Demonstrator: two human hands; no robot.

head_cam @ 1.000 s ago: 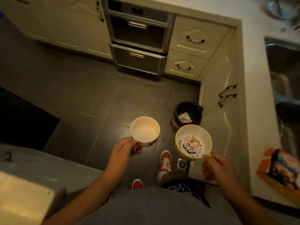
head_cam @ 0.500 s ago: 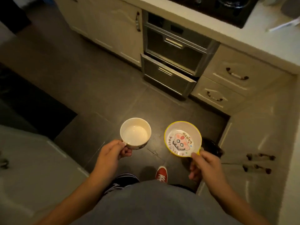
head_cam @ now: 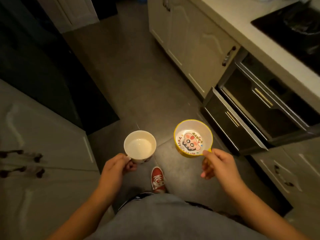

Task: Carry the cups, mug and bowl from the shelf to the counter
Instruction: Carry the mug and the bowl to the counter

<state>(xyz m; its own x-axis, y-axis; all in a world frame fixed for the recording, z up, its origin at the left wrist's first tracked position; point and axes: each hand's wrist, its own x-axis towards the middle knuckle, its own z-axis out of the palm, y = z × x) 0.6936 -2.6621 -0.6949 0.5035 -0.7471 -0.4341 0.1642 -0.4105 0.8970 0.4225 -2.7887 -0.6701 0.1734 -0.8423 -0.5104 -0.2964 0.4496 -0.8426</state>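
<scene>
My left hand (head_cam: 117, 168) grips the handle of a white mug (head_cam: 140, 146), held upright and empty over the dark floor. In my right hand (head_cam: 218, 165) is a yellow-rimmed bowl (head_cam: 193, 138) with a cartoon face printed inside; my thumb and fingers pinch its small side handle. Mug and bowl hang side by side at waist height, a hand's width apart. The light counter (head_cam: 242, 23) runs along the upper right. No shelf or cups are in sight.
Cream cabinet doors (head_cam: 188, 40) and a built-in oven with a part-open drawer (head_cam: 233, 122) line the right. A black hob (head_cam: 294, 26) sits in the counter. Pale cabinets (head_cam: 43, 135) and a dark appliance (head_cam: 34, 58) stand left. Grey floor stretches ahead between them.
The view has swung left: the oven and counter slid to the right edge, the bin and sink left the frame. Both hands keep the mug and bowl in the same hold.
</scene>
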